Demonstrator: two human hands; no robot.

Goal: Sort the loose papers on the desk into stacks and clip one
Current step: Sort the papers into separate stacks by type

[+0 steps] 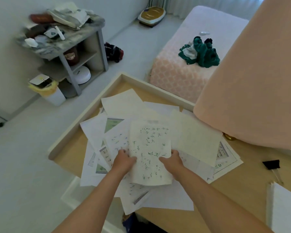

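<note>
Now left hand (124, 159) and right hand (172, 158) pinch handwritten sheet (150, 148) between them; binder clip (271, 164) well right.

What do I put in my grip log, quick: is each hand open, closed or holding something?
Left hand: holding the handwritten sheet by its left edge.
Right hand: holding the same sheet by its right edge.

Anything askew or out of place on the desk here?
The loose papers lie fanned and overlapping at odd angles, some hanging over the desk's near edge. The left hand and right hand grip one handwritten sheet; the binder clip lies apart.
</note>
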